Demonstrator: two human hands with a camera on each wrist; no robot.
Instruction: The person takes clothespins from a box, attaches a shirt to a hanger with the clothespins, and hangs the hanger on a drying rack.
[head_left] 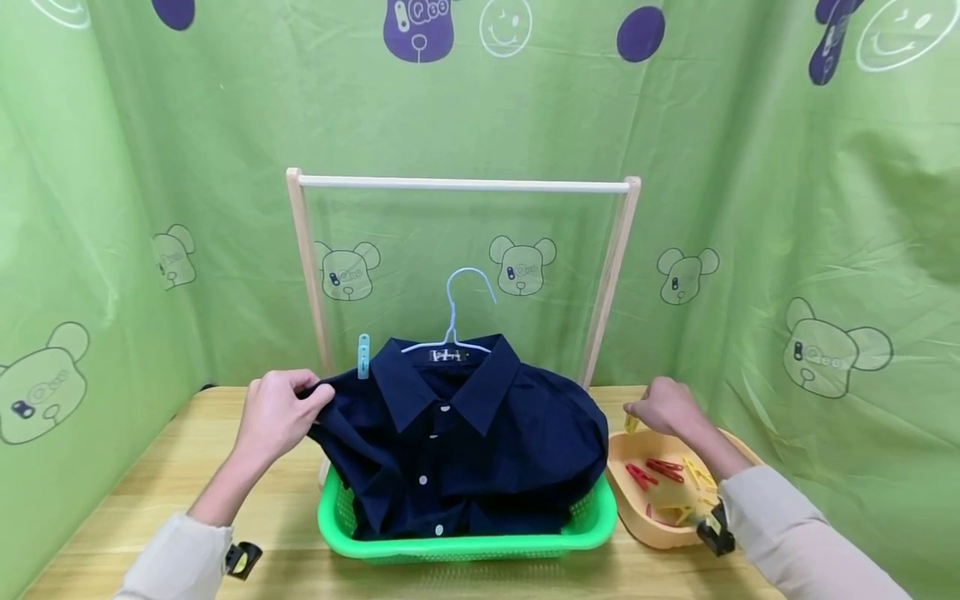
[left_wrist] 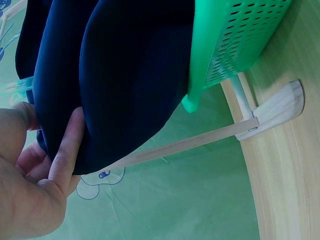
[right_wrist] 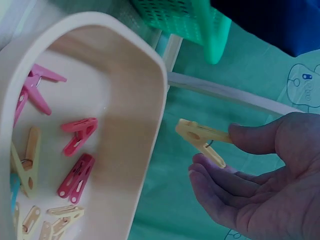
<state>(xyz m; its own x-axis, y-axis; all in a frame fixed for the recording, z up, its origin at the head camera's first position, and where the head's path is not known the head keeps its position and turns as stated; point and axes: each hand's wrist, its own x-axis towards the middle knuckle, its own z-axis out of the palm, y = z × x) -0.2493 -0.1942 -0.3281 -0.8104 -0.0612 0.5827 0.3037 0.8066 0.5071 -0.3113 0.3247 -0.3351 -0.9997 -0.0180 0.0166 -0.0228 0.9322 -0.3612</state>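
A dark navy shirt [head_left: 525, 442] with white buttons lies in the green basket [head_left: 465, 547], its collar toward the back. A light blue hanger [head_left: 452, 317] sits inside the collar, hook upward. One light blue clothespin [head_left: 363, 357] stands clipped on the shirt's left shoulder. My left hand [head_left: 276, 414] pinches the cloth beside that clothespin, thumb and fingers on either side of it. Over the back of the peach tub [head_left: 633, 517], my right hand [head_left: 666, 407] holds a yellow clothespin [right_wrist: 200, 135] between thumb and fingers. The right wrist view shows its two legs spread apart.
Red clothespins [head_left: 664, 469] and yellow clothespins [head_left: 697, 473] lie loose in the tub, right of the basket. Behind the basket rises a wooden rack with a white bar [head_left: 465, 183]. Green printed curtains [head_left: 750, 208] surround the wooden table [head_left: 172, 458].
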